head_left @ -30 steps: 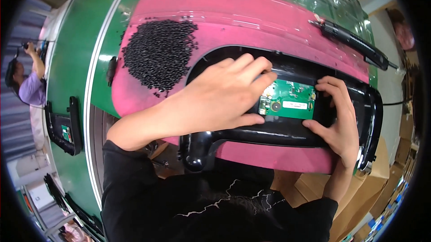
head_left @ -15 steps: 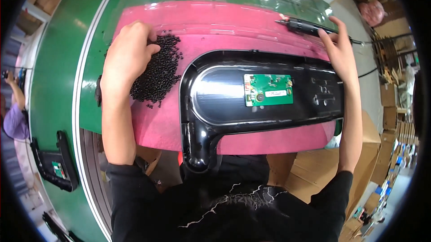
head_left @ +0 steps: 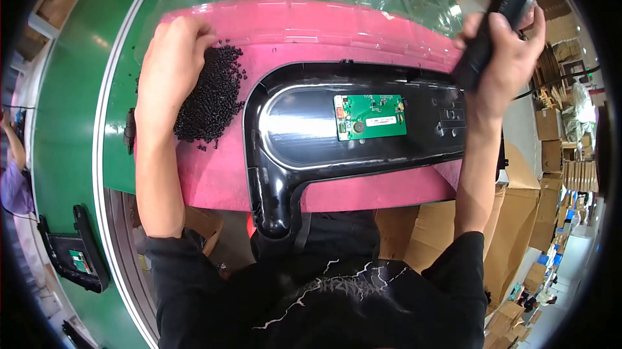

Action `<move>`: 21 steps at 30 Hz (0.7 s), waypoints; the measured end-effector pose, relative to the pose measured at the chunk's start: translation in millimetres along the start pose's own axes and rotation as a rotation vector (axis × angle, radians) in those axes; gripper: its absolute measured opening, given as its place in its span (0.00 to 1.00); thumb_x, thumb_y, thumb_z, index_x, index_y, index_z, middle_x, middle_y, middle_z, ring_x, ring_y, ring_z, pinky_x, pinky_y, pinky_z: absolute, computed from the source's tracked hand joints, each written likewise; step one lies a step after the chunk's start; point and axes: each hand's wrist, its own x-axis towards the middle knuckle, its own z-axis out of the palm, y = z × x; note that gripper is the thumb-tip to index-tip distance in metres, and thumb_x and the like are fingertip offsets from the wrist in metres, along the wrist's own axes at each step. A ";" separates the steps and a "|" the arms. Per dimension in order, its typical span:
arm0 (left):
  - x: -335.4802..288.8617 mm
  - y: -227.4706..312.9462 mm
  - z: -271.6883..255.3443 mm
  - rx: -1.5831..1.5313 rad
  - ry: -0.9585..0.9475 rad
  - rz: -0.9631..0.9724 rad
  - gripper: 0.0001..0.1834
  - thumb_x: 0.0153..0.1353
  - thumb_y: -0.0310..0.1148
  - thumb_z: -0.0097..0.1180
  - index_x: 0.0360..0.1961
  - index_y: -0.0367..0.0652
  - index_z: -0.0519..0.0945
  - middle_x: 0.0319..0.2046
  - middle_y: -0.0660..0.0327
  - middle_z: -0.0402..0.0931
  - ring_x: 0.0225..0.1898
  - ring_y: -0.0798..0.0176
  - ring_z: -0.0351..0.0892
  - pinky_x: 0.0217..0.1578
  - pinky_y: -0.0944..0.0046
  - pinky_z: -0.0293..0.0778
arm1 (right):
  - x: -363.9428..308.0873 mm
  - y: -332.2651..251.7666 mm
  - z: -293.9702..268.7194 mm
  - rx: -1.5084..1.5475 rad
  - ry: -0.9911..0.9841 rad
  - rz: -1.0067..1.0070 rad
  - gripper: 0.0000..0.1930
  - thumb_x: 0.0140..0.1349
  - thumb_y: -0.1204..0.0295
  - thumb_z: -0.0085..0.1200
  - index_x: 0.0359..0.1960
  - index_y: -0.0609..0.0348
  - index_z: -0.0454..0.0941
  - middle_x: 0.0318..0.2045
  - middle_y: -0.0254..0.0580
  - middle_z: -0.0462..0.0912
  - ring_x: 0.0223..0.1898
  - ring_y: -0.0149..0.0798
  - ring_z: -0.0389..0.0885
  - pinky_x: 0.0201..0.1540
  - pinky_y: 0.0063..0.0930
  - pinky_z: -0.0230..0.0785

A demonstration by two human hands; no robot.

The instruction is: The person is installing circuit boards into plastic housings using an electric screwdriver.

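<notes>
My left hand (head_left: 172,54) is over the far left side of a heap of small black screws (head_left: 210,103), with fingers curled together. Whatever lies between those fingertips is hidden. Raised at the far right, my right hand (head_left: 508,64) is wrapped round a black electric screwdriver (head_left: 481,51), blurred by motion. A glossy black L-shaped plastic housing (head_left: 267,180) lies hollow side up between my arms, its short leg pointing toward me. Inside it rests a green circuit board (head_left: 382,108) with a white label. My right forearm covers the housing's right end.
Under the housing is a pink mat (head_left: 369,190). Clear plastic trays (head_left: 291,18) lie along the far side. A similar housing (head_left: 94,245) sits on the green bench at left, near another person's purple sleeve (head_left: 16,187). Cardboard boxes (head_left: 518,219) stand at right.
My right hand has picked up the screwdriver from the far right of the mat and raised it. My left hand stays by the screws, fingers drawn closer together. The whole view has shifted slightly.
</notes>
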 end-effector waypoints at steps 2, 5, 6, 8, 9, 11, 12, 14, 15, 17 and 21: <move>2.4 18.3 -1.5 -0.204 0.038 0.169 0.08 0.59 0.27 0.56 0.34 0.31 0.80 0.32 0.44 0.80 0.36 0.42 0.81 0.38 0.53 0.74 | -7.9 -18.4 -5.6 0.099 -0.050 0.118 0.20 0.69 0.67 0.44 0.57 0.67 0.62 0.43 0.49 0.76 0.27 0.30 0.73 0.30 0.26 0.70; -8.2 52.1 5.8 -0.447 0.024 0.126 0.09 0.62 0.28 0.55 0.35 0.31 0.80 0.30 0.47 0.81 0.34 0.48 0.83 0.38 0.57 0.76 | -12.5 -35.9 1.0 0.516 -0.181 0.513 0.24 0.70 0.57 0.44 0.55 0.67 0.66 0.27 0.32 0.65 0.25 0.28 0.61 0.37 0.26 0.60; -12.4 57.8 9.2 -0.498 0.014 0.169 0.08 0.62 0.28 0.55 0.35 0.32 0.80 0.30 0.48 0.81 0.34 0.49 0.83 0.37 0.58 0.76 | -19.7 -37.2 8.5 0.553 -0.135 0.474 0.25 0.70 0.56 0.44 0.55 0.67 0.67 0.26 0.32 0.65 0.25 0.27 0.61 0.36 0.26 0.59; -16.5 65.5 20.9 -0.600 -0.040 0.319 0.06 0.61 0.26 0.56 0.35 0.32 0.80 0.31 0.49 0.81 0.34 0.50 0.83 0.38 0.59 0.77 | -34.3 -40.5 9.8 0.619 -0.060 0.387 0.29 0.66 0.51 0.45 0.54 0.69 0.67 0.24 0.31 0.66 0.23 0.26 0.62 0.34 0.24 0.57; -17.0 71.5 25.0 -0.600 -0.088 0.441 0.03 0.61 0.23 0.56 0.34 0.33 0.79 0.30 0.56 0.80 0.32 0.60 0.82 0.37 0.65 0.76 | -38.6 -42.0 6.7 0.687 -0.025 0.300 0.30 0.61 0.50 0.51 0.52 0.67 0.67 0.22 0.29 0.68 0.21 0.25 0.63 0.31 0.22 0.56; -23.2 82.8 33.1 -0.658 -0.183 0.555 0.03 0.58 0.23 0.59 0.33 0.34 0.78 0.29 0.56 0.79 0.32 0.56 0.80 0.36 0.63 0.76 | -47.2 -49.4 -0.4 0.844 -0.007 0.228 0.30 0.55 0.50 0.58 0.48 0.65 0.68 0.21 0.26 0.69 0.19 0.24 0.64 0.30 0.20 0.57; -25.3 87.6 32.3 -0.666 -0.226 0.589 0.04 0.57 0.24 0.61 0.31 0.35 0.78 0.28 0.56 0.78 0.32 0.55 0.79 0.35 0.60 0.75 | -49.6 -52.4 -0.8 0.854 0.029 0.223 0.29 0.53 0.52 0.61 0.46 0.62 0.68 0.21 0.26 0.70 0.19 0.23 0.66 0.30 0.19 0.58; -27.5 93.5 34.9 -0.685 -0.249 0.676 0.08 0.54 0.27 0.64 0.29 0.36 0.77 0.28 0.57 0.77 0.32 0.55 0.78 0.33 0.59 0.74 | -53.3 -53.6 -3.4 0.881 0.048 0.207 0.26 0.48 0.56 0.66 0.40 0.57 0.68 0.20 0.26 0.72 0.19 0.22 0.69 0.31 0.18 0.61; -29.1 96.2 37.4 -0.702 -0.246 0.695 0.09 0.52 0.29 0.65 0.29 0.36 0.77 0.27 0.57 0.77 0.31 0.55 0.77 0.33 0.59 0.74 | -54.3 -51.6 -3.6 0.885 0.054 0.209 0.26 0.48 0.56 0.66 0.40 0.57 0.68 0.20 0.26 0.72 0.19 0.22 0.69 0.31 0.18 0.61; -29.5 99.4 40.2 -0.722 -0.213 0.718 0.12 0.50 0.31 0.68 0.28 0.37 0.77 0.26 0.58 0.77 0.30 0.56 0.77 0.31 0.60 0.74 | -57.2 -47.4 -2.6 0.904 0.016 0.168 0.24 0.47 0.57 0.67 0.38 0.54 0.68 0.19 0.25 0.73 0.17 0.22 0.70 0.30 0.18 0.62; -24.5 101.6 42.0 -0.695 -0.164 0.732 0.12 0.46 0.30 0.70 0.27 0.37 0.77 0.24 0.60 0.76 0.27 0.57 0.76 0.28 0.61 0.73 | -59.0 -42.3 1.3 0.901 0.012 0.185 0.24 0.46 0.58 0.68 0.37 0.54 0.67 0.17 0.25 0.73 0.16 0.23 0.70 0.28 0.18 0.62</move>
